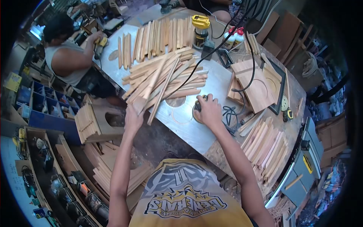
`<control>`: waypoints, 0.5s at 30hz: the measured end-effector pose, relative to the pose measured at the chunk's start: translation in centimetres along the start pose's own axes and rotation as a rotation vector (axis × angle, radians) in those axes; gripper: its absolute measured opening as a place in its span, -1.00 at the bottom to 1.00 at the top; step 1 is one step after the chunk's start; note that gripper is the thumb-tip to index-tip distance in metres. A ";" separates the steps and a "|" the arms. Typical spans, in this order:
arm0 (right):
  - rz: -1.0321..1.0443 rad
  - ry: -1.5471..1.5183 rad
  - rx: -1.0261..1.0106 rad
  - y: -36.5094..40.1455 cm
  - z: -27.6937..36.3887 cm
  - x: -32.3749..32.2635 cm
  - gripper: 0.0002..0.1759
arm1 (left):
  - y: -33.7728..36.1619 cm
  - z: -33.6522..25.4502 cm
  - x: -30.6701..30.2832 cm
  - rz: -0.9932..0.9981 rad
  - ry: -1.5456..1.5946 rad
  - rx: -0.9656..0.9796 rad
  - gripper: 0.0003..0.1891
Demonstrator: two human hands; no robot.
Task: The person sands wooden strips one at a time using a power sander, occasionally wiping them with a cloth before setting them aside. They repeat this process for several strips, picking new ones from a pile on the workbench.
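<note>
My left hand [134, 118] is closed round the near end of a wooden strip [154, 81], which slants up across a loose pile of strips [181, 77]. Below the pile, my right hand [210, 110] is wrapped over a black and yellow palm sander [197, 106] resting on the metal-topped table [200, 132]. My palm and fingers hide most of that tool. A black cable [230, 113] lies coiled just right of this hand.
Another person [70, 53] works at the left with a yellow power tool [101, 44]. More strips [264, 147] lie at the right, near wooden panels [254, 85] and a tape measure [288, 115]. A yellow-topped router [200, 30] and glue bottles [234, 38] stand behind. Cables hang overhead.
</note>
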State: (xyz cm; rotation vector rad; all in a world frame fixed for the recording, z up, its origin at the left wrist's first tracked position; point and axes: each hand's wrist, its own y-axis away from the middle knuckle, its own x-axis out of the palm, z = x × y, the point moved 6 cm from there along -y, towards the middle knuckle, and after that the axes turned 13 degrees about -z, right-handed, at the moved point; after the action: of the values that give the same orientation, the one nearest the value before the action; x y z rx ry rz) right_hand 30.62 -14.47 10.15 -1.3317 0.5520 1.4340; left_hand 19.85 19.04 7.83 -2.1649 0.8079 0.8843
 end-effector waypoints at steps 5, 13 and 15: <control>0.017 -0.010 0.044 -0.2 -0.7 0.0 -0.34 | -8.9 -6.9 3.0 -0.054 -0.072 0.163 -0.37; -0.071 0.017 0.152 -0.5 -1.5 -0.2 -0.44 | -27.8 -10.6 17.6 -0.061 -0.234 0.239 -0.45; -0.074 0.044 0.169 -0.9 -0.9 -0.4 -0.46 | -31.1 -10.8 21.6 0.003 -0.214 0.192 -0.45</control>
State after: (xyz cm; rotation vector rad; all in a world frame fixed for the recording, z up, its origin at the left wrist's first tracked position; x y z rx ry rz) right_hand 31.75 -15.09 10.58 -1.2388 0.6330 1.2718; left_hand 58.99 23.25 7.80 -1.8673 0.7559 0.9788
